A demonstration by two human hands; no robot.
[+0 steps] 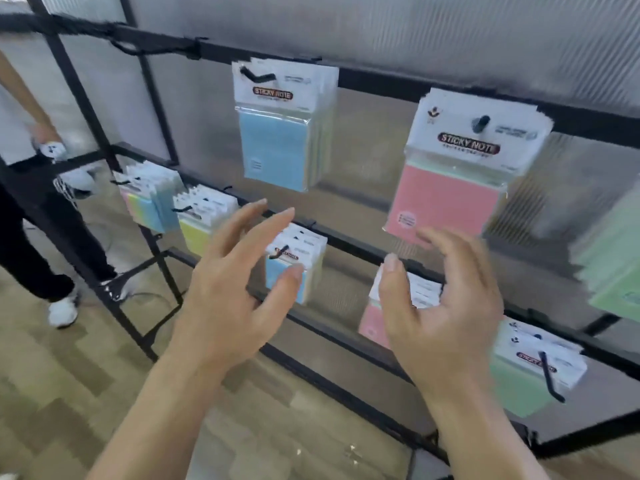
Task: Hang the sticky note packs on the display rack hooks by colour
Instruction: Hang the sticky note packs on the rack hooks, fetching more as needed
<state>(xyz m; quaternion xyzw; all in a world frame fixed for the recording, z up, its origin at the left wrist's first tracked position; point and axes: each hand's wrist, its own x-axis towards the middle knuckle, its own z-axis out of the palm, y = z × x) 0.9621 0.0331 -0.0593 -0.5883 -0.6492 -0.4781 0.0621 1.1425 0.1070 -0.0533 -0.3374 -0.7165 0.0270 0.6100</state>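
Head view: both forearms came in from six o'clock towards the display rack [381, 85]. The left hand [239, 282], at eight o'clock, had its fingers spread wide and held nothing, its thumb in front of the lower blue packs [308, 249]. The right hand [446, 306], at four o'clock, was likewise wide and empty, loosely curved before the lower pink packs [369, 320]. Upper blue packs [277, 133] hung at twelve o'clock, upper pink packs [450, 188] at two, green packs [519, 382] at five.

Your blue packs [273, 150] and pink packs [446, 202] hang upright on upper hooks [479, 123]; the blurred right-edge stack [613, 258] seems green.
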